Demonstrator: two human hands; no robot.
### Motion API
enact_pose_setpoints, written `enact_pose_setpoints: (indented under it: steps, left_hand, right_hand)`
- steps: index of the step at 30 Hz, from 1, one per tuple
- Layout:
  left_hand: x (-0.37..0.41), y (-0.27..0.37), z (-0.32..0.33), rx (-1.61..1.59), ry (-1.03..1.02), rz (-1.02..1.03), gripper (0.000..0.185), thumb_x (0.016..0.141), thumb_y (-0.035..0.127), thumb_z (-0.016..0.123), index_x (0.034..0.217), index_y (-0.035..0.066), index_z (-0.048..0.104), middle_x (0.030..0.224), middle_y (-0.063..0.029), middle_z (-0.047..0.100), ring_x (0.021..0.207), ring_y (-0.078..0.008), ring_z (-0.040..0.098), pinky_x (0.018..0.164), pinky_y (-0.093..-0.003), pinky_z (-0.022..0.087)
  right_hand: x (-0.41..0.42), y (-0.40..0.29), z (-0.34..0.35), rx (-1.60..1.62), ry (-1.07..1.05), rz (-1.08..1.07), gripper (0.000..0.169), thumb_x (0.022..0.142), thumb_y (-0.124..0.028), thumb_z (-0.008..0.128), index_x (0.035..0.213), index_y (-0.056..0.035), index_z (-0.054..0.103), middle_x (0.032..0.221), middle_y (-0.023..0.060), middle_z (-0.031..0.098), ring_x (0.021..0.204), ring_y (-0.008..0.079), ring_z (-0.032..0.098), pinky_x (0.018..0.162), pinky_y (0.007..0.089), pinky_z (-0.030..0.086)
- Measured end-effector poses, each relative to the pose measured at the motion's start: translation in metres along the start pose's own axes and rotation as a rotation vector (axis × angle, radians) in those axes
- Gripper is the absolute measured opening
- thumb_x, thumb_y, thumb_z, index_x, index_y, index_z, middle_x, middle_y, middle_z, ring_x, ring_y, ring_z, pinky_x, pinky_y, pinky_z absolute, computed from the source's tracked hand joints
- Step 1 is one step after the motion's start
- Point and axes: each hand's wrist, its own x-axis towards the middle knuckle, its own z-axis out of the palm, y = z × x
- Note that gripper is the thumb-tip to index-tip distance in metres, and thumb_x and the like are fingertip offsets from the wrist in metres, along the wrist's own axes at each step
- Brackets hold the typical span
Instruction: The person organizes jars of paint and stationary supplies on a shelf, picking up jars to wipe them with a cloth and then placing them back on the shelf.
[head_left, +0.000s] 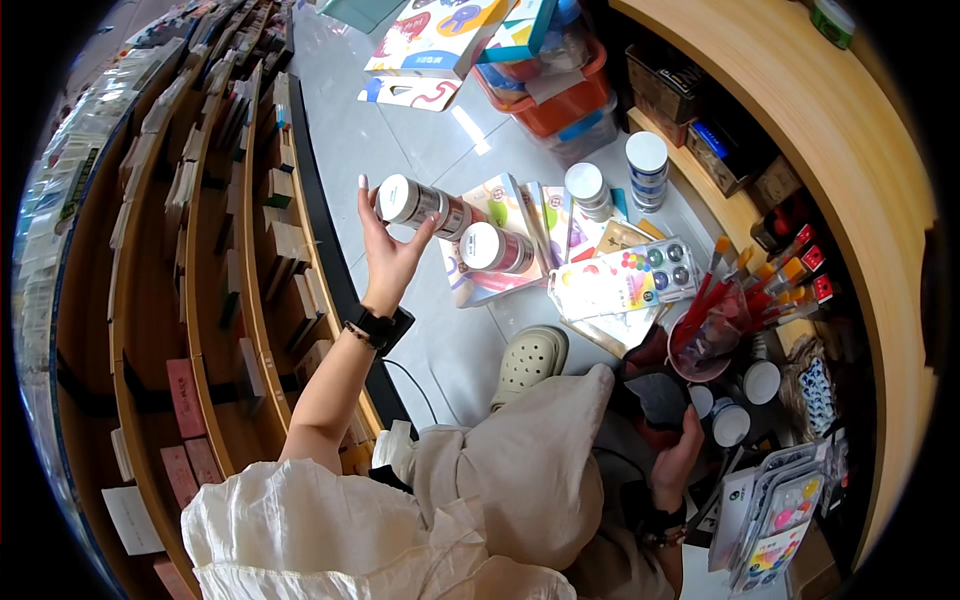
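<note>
My left hand (394, 259) is wrapped around a tilted stack of jars (431, 208) with white lids. Just right of it, another white-lidded stack with pinkish contents (495, 247) rests on a thin printed box (487, 289). At the lower right, the fingers of my right hand (677, 457) are at the edge of a dark grey cloth-like piece (660, 396); whether they grip it is unclear. Close by are white-lidded jars (730, 424) and a clear pink cup (701, 352) of red-handled paintbrushes. A watercolor paint set (626, 277) lies ahead of that hand.
Wooden bookshelves (202, 300) run along the left. Two white-lidded jar stacks (648, 169) (589, 189) stand ahead. An orange bin (559, 105) sits farther off beside printed boxes (435, 37). A curved wooden counter (847, 142) bounds the right, with packaged paint sets (780, 517) below.
</note>
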Motion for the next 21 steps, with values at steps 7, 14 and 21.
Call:
enact_pose_setpoints:
  steps: [7,14,21]
  left_hand:
    - [-0.001,0.006,-0.003,0.279,0.166,0.124,0.102,0.071,0.028,0.076,0.14,-0.004,0.007,0.138,-0.0237,0.024,0.13,-0.0337,0.025,0.106,-0.0411,0.024]
    - [-0.006,0.177,-0.002,-0.064,0.113,0.721,0.097,0.069,0.013,0.07,0.142,0.003,0.008,0.144,-0.028,0.012,0.133,-0.0394,0.019,0.107,-0.0433,0.019]
    - [0.07,0.31,0.095,-0.598,-0.468,0.613,0.089,0.077,0.019,0.069,0.14,-0.002,0.01,0.139,-0.0235,0.025,0.129,-0.0322,0.029,0.103,-0.0388,0.028]
  right_hand:
    - [0.002,-0.002,-0.001,-0.053,-0.034,0.009,0.04,0.096,-0.027,0.04,0.112,0.007,0.053,0.113,0.0129,0.054,0.1,0.018,0.052,0.088,0.0299,0.041]
    - [0.0,-0.013,0.012,0.12,-0.01,0.162,0.031,0.093,-0.029,0.048,0.103,-0.0003,0.055,0.1,0.0051,0.056,0.09,0.014,0.053,0.083,0.0295,0.043]
    - [-0.003,-0.016,0.014,0.04,-0.042,0.104,0.041,0.091,-0.032,0.053,0.109,0.0048,0.056,0.103,0.0074,0.057,0.093,0.0143,0.051,0.083,0.0252,0.04]
